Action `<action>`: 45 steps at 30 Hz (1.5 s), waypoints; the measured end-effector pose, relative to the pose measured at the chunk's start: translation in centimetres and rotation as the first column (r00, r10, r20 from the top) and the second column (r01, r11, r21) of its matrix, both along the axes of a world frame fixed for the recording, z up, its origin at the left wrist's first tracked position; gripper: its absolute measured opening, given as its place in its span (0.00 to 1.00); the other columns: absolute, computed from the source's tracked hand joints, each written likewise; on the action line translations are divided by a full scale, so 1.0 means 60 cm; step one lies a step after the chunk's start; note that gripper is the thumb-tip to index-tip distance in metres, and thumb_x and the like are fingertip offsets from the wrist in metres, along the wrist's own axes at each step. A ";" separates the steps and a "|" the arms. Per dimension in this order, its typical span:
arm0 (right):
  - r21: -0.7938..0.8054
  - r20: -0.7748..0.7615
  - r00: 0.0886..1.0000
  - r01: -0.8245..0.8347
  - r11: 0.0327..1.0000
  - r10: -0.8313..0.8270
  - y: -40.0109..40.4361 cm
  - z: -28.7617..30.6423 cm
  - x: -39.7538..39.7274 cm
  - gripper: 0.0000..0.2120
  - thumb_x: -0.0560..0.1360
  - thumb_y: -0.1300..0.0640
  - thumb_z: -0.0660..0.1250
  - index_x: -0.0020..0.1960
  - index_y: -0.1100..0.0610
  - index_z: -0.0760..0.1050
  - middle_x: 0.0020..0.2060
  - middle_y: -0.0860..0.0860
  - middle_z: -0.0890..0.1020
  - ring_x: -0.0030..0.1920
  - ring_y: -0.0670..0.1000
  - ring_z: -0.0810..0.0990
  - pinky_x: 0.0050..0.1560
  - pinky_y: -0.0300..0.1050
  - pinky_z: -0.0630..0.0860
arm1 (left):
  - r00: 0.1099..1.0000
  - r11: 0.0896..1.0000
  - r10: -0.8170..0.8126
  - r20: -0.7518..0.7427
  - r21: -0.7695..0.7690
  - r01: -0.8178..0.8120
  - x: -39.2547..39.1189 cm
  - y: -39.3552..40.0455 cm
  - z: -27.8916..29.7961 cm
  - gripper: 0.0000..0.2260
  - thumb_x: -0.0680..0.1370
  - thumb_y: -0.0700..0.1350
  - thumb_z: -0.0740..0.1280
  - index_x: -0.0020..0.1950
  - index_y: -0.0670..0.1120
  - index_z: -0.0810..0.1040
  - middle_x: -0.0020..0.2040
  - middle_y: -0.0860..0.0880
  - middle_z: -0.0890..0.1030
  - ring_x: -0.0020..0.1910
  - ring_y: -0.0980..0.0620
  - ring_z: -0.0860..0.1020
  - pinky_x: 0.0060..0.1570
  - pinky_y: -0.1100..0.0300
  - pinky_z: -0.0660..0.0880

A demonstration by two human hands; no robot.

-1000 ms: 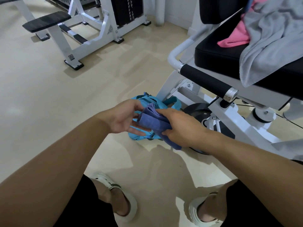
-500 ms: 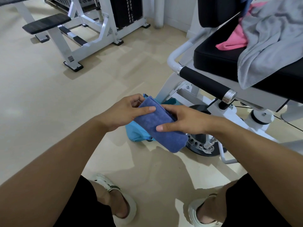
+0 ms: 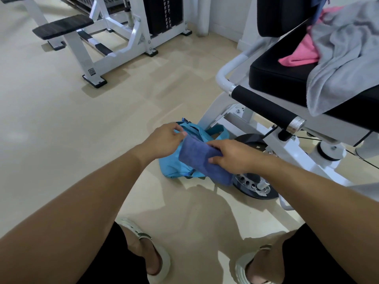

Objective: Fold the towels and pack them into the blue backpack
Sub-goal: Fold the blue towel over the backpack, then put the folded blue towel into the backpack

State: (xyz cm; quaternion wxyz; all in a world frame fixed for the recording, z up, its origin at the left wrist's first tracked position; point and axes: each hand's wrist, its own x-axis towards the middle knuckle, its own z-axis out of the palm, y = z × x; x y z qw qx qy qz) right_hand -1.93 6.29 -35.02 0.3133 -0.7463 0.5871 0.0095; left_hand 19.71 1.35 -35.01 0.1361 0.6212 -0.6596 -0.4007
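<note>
Towel [image 3: 202, 158], folded and blue, is gripped by the right hand [image 3: 233, 155] at frame centre; the left hand [image 3: 167, 138], pinching the backpack [image 3: 172, 165] rim, should hold the mouth wide.

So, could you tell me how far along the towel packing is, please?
Done: the blue towel is folded. In hand: the right hand grips it over the blue backpack, whose top edge the left hand pinches. Left: the grey towel and pink towel lie unfolded on the black seat.
</note>
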 end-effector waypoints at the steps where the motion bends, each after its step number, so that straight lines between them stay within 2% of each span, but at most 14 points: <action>1: -0.008 -0.102 0.995 -0.015 1.000 0.014 -0.001 -0.011 -0.001 0.17 0.80 0.52 0.65 0.68 0.49 0.72 0.57 0.51 0.82 0.56 0.56 0.80 0.56 0.51 0.77 | 0.998 1.000 -0.012 0.065 -0.022 0.014 -0.002 -0.006 0.000 0.12 0.83 0.50 0.63 0.65 0.48 0.76 0.53 0.47 0.84 0.48 0.47 0.80 0.53 0.53 0.77; 6: 0.061 -0.323 0.944 -0.045 0.997 0.063 -0.004 -0.077 -0.007 0.21 0.79 0.51 0.63 0.71 0.48 0.68 0.62 0.54 0.79 0.59 0.57 0.79 0.58 0.53 0.78 | 0.979 0.994 -0.103 0.178 -0.026 0.109 -0.029 -0.031 0.005 0.18 0.82 0.44 0.63 0.72 0.49 0.70 0.64 0.46 0.79 0.58 0.45 0.79 0.58 0.49 0.78; 12: 0.119 -0.270 0.959 0.119 0.986 -0.083 -0.051 -0.140 -0.010 0.40 0.81 0.52 0.64 0.83 0.52 0.41 0.66 0.60 0.76 0.63 0.61 0.78 0.62 0.56 0.76 | 0.968 0.982 -0.191 0.163 0.033 0.188 -0.070 -0.048 -0.002 0.21 0.81 0.37 0.60 0.74 0.46 0.68 0.65 0.42 0.77 0.60 0.44 0.77 0.60 0.50 0.76; 16: 0.150 -0.236 0.953 0.228 0.962 -0.189 -0.101 -0.177 0.006 0.47 0.80 0.55 0.66 0.82 0.58 0.33 0.65 0.63 0.76 0.63 0.62 0.78 0.60 0.52 0.74 | 0.956 0.975 -0.218 0.198 0.081 0.205 -0.082 -0.057 -0.008 0.23 0.80 0.35 0.59 0.74 0.45 0.67 0.59 0.45 0.75 0.56 0.47 0.76 0.61 0.51 0.75; 19: 0.180 -0.201 0.931 0.339 0.923 -0.303 -0.136 -0.217 0.016 0.46 0.79 0.56 0.68 0.82 0.60 0.36 0.65 0.64 0.76 0.63 0.62 0.78 0.60 0.52 0.73 | 0.952 0.977 -0.212 0.222 0.070 0.201 -0.085 -0.065 -0.006 0.23 0.79 0.34 0.59 0.74 0.45 0.67 0.62 0.44 0.77 0.55 0.47 0.76 0.58 0.49 0.77; 23: 0.169 -0.284 0.919 0.328 0.930 -0.272 -0.165 -0.246 -0.003 0.23 0.79 0.55 0.66 0.70 0.64 0.68 0.64 0.63 0.77 0.62 0.61 0.78 0.50 0.46 0.73 | 0.941 0.982 -0.189 0.280 0.067 0.177 -0.073 -0.075 -0.006 0.21 0.79 0.36 0.60 0.73 0.44 0.69 0.67 0.42 0.77 0.61 0.44 0.77 0.60 0.50 0.76; 25: 0.134 -0.272 0.927 0.304 0.943 -0.259 -0.170 -0.236 -0.015 0.18 0.78 0.57 0.66 0.65 0.63 0.73 0.60 0.62 0.80 0.58 0.61 0.80 0.47 0.45 0.72 | 0.924 0.984 -0.175 0.339 0.070 0.161 -0.062 -0.077 -0.006 0.18 0.79 0.36 0.61 0.70 0.42 0.71 0.64 0.41 0.78 0.61 0.42 0.77 0.59 0.50 0.77; 29: 0.144 0.046 0.915 0.391 0.909 -0.401 -0.183 -0.184 -0.030 0.13 0.74 0.59 0.71 0.59 0.55 0.79 0.54 0.55 0.83 0.52 0.56 0.80 0.52 0.49 0.76 | 0.823 0.968 -0.250 0.509 0.137 0.210 -0.038 -0.075 0.004 0.12 0.80 0.36 0.60 0.60 0.38 0.78 0.59 0.41 0.79 0.57 0.42 0.79 0.53 0.53 0.75; 31: 0.236 0.289 0.826 0.429 0.872 -0.485 -0.183 -0.147 -0.032 0.11 0.74 0.63 0.70 0.54 0.53 0.81 0.52 0.54 0.85 0.56 0.59 0.82 0.61 0.56 0.78 | 0.793 0.959 -0.283 0.539 0.183 0.218 -0.026 -0.073 -0.003 0.10 0.82 0.37 0.58 0.42 0.41 0.74 0.45 0.45 0.77 0.45 0.45 0.77 0.48 0.56 0.71; 33: 0.340 0.468 0.708 0.408 0.847 -0.529 -0.177 -0.110 -0.024 0.13 0.75 0.68 0.68 0.53 0.53 0.82 0.52 0.55 0.86 0.59 0.61 0.82 0.65 0.58 0.77 | 0.760 0.947 -0.319 0.567 0.217 0.236 -0.015 -0.071 -0.013 0.15 0.83 0.38 0.57 0.36 0.44 0.68 0.38 0.49 0.70 0.41 0.49 0.72 0.49 0.57 0.71; 36: 0.410 0.621 0.597 0.307 0.859 -0.509 -0.162 -0.055 0.000 0.17 0.77 0.72 0.63 0.59 0.58 0.79 0.53 0.55 0.85 0.56 0.57 0.83 0.58 0.51 0.78 | 0.844 0.965 -0.236 0.481 0.216 0.147 0.001 -0.062 -0.011 0.11 0.83 0.39 0.57 0.51 0.39 0.79 0.38 0.48 0.70 0.44 0.48 0.71 0.49 0.57 0.71; 38: 0.434 0.703 0.524 0.219 0.874 -0.481 -0.148 -0.022 0.013 0.17 0.77 0.74 0.60 0.60 0.61 0.78 0.51 0.55 0.85 0.52 0.55 0.83 0.55 0.48 0.78 | 0.921 0.976 -0.147 0.360 0.206 0.075 0.016 -0.055 -0.010 0.13 0.84 0.39 0.59 0.64 0.36 0.77 0.37 0.49 0.69 0.48 0.48 0.71 0.50 0.57 0.73; 43: 0.435 0.787 0.441 0.099 0.895 -0.432 -0.104 0.026 0.036 0.20 0.74 0.75 0.60 0.59 0.60 0.79 0.50 0.53 0.86 0.51 0.53 0.85 0.55 0.46 0.81 | 0.999 0.895 0.010 0.034 0.446 -0.024 0.047 -0.026 -0.011 0.22 0.80 0.52 0.67 0.70 0.43 0.72 0.66 0.43 0.76 0.62 0.40 0.77 0.58 0.43 0.79; 45: 0.425 0.807 0.422 0.072 0.902 -0.414 -0.085 0.037 0.044 0.21 0.71 0.75 0.62 0.59 0.60 0.79 0.49 0.53 0.87 0.51 0.52 0.85 0.54 0.45 0.81 | 0.992 0.860 0.082 -0.096 0.510 -0.022 0.049 -0.017 -0.011 0.29 0.71 0.55 0.73 0.69 0.45 0.74 0.67 0.44 0.77 0.62 0.40 0.77 0.60 0.39 0.78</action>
